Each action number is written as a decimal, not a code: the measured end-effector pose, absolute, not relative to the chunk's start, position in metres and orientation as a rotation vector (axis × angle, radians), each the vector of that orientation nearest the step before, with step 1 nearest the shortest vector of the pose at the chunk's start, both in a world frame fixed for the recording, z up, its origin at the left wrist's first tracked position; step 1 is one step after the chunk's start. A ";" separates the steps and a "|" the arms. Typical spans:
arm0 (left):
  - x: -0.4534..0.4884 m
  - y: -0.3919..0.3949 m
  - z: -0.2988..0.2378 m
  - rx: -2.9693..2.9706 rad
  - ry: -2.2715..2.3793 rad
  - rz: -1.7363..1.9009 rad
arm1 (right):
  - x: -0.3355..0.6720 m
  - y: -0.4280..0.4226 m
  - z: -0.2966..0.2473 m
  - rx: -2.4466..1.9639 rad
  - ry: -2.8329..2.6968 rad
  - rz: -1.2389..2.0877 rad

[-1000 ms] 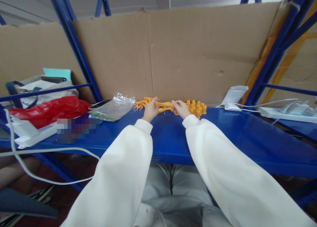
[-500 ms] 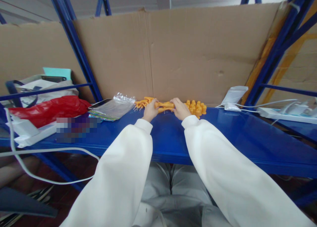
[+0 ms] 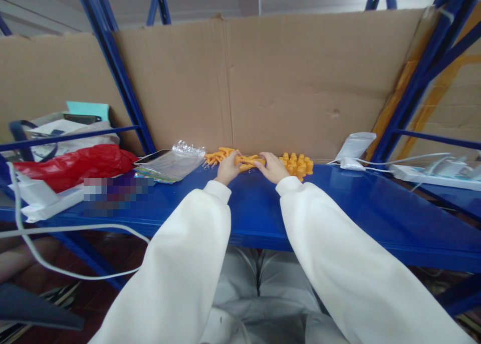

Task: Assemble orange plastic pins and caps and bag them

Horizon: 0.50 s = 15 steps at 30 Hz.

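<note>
Orange figure-like plastic pieces (image 3: 247,160) with small metal chains lie in a loose row at the back of the blue shelf. My left hand (image 3: 228,168) is curled over the middle of this row, fingers closed around some pieces; exactly which ones is hidden. My right hand (image 3: 273,168) is at the row's right end, thumb and fingers apart, with piece ends close to the thumb. Just right of it, knobbly orange blocks (image 3: 298,163) stand grouped together. More orange pieces (image 3: 214,156) spread out left of my left hand.
A clear plastic bag (image 3: 176,163) and a dark phone-like slab (image 3: 153,156) lie left of the orange pieces. Farther left are a red bag (image 3: 82,166) and a white power strip (image 3: 56,204). A cardboard panel (image 3: 285,83) closes off the back. White cables (image 3: 398,158) run at right.
My right thumb has moved away from its fingers, and the grip on the pieces' right end has loosened. My left hand stays in place.
</note>
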<state>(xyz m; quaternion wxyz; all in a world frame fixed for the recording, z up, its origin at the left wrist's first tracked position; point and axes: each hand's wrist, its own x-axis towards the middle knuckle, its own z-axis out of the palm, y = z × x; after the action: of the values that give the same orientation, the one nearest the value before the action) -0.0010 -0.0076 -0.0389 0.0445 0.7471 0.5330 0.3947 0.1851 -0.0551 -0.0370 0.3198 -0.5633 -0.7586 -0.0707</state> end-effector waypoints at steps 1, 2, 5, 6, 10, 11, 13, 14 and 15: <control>-0.001 -0.008 -0.038 2.284 1.620 1.213 | 0.185 -0.054 -0.037 -1.502 -1.974 -0.128; -0.001 -0.008 -0.038 2.284 1.613 1.220 | 0.185 -0.053 -0.037 -1.532 -1.957 -0.082; -0.001 -0.007 -0.038 2.270 1.587 1.255 | 0.183 -0.054 -0.038 -1.595 -1.953 -0.008; -0.001 -0.007 -0.038 2.263 1.577 1.266 | 0.183 -0.054 -0.037 -1.602 -1.961 -0.001; 0.000 -0.008 -0.038 2.264 1.583 1.262 | 0.183 -0.057 -0.036 -1.604 -1.993 -0.065; 0.000 -0.009 -0.038 2.267 1.603 1.247 | 0.182 -0.057 -0.036 -1.603 -1.999 -0.091; 0.002 -0.012 -0.038 2.260 1.658 1.209 | 0.182 -0.059 -0.035 -1.602 -2.005 -0.139; 0.003 -0.012 -0.038 2.250 1.686 1.186 | 0.181 -0.060 -0.035 -1.603 -2.005 -0.162; 0.003 -0.013 -0.038 2.239 1.710 1.164 | 0.180 -0.061 -0.034 -1.604 -2.002 -0.189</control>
<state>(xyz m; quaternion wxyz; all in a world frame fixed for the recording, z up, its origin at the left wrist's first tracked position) 0.0034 -0.0129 -0.0378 0.0465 0.7336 0.5604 0.3815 0.1805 -0.0611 -0.0344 0.2807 -0.5985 -0.7470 -0.0704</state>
